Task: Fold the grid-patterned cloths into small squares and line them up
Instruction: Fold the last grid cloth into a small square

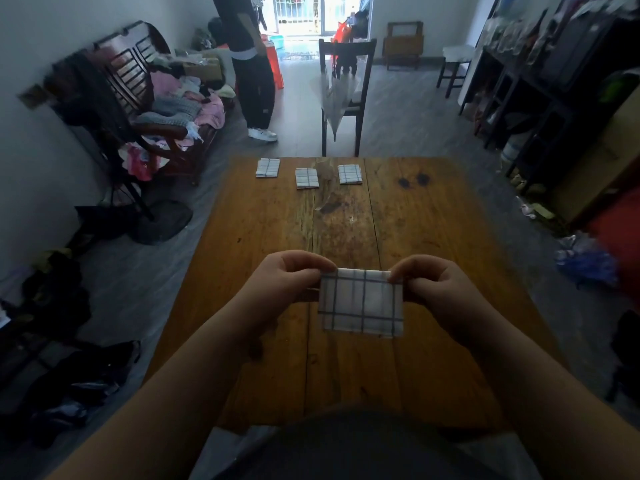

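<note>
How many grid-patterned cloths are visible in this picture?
4. Three folded ones lie in a row at the table's far end: left cloth, middle cloth, right cloth. The fourth, the held cloth, is pinched between both hands.

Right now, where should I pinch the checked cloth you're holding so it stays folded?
Pinch the folded cloth at its two top corners, coming in from each side, as the left hand and right hand do. It hangs flat from that top edge, so the layers stay together.
</note>
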### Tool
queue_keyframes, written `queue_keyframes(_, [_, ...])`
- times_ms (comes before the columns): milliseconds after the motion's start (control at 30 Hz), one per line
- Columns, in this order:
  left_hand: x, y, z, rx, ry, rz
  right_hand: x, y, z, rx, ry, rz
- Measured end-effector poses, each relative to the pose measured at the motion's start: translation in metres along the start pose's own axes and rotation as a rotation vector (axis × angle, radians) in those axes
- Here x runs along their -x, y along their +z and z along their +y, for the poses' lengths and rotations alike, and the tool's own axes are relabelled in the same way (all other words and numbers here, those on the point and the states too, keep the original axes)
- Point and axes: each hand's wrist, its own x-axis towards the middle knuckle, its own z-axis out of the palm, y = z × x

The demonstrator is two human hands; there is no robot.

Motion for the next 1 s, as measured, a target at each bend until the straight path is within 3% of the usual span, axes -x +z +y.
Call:
queue_keyframes(233, [-0.001, 0.007, 0.012, -0.332, 0.192, 0.042, -0.001, 0.011, -0.012, 0.348, -0.177, 0.061])
queue_keyframes(367, [-0.001, 0.014, 0.017, -0.332, 0.247, 0.000, -0.005, 0.030, -0.018, 0.545, -0.247, 0.024])
queue_keyframes(533, [0.000, 0.020, 0.015, -0.265, 0.242, 0.029, -0.005, 0.036, -0.022, 0.565, -0.271, 0.089])
queue_keyframes(733, [0.007, 0.019, -0.003, -0.294, 0.128, 0.013, -0.001, 0.031, -0.021, 0.417, -0.211, 0.154])
queue_keyframes(1000, [0.014, 0.019, -0.009, -0.355, 0.114, 0.056, 0.004, 0.039, -0.014, 0.402, -0.159, 0.098])
